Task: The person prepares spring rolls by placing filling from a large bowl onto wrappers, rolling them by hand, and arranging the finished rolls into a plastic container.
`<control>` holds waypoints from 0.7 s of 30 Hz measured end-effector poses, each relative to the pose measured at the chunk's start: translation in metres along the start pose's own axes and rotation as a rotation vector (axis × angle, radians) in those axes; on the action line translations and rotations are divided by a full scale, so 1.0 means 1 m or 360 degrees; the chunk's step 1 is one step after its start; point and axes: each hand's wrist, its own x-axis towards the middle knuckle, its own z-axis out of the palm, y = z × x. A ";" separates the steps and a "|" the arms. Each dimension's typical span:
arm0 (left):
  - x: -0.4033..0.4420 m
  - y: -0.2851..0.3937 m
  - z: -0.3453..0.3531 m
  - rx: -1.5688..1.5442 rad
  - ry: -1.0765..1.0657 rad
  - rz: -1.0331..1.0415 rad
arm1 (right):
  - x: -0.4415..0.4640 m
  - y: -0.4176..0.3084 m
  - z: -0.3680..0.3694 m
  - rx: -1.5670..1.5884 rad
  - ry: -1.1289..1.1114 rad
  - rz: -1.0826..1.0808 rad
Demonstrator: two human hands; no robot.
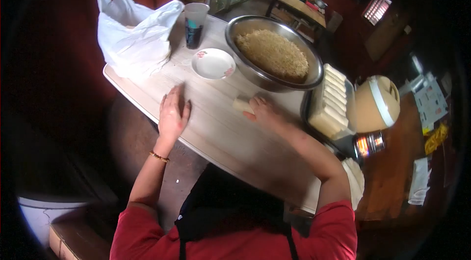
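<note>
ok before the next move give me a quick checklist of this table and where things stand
1. Right hand at the pale roll: ok, touching it.
2. Left hand free: ok, nothing seen in it, palm down near the table edge.
3. Filling within the metal bowl: ok, heaped inside.
4. Wrists bare: not ok, bracelet on the left.
5. Room among the stacked rolls: cannot tell.
6. Liquid in the white plate: cannot tell.
</note>
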 end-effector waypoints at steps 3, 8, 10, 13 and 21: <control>-0.001 -0.007 0.000 -0.0101 -0.0015 -0.0029 | 0.036 -0.042 -0.027 0.0137 0.0066 -0.0011; 0.000 -0.011 -0.002 -0.0181 -0.0039 -0.0107 | 0.119 -0.066 -0.046 0.0140 0.0377 -0.0091; -0.001 -0.013 0.001 -0.0190 -0.0008 -0.0142 | 0.148 -0.065 -0.050 -0.0021 0.0634 -0.0138; -0.001 -0.014 0.003 -0.0208 0.0047 -0.0167 | 0.177 -0.052 -0.033 -0.0227 0.0605 -0.0122; -0.002 -0.015 0.002 -0.0229 0.0068 -0.0143 | 0.190 -0.030 0.003 -0.0331 0.0323 0.0003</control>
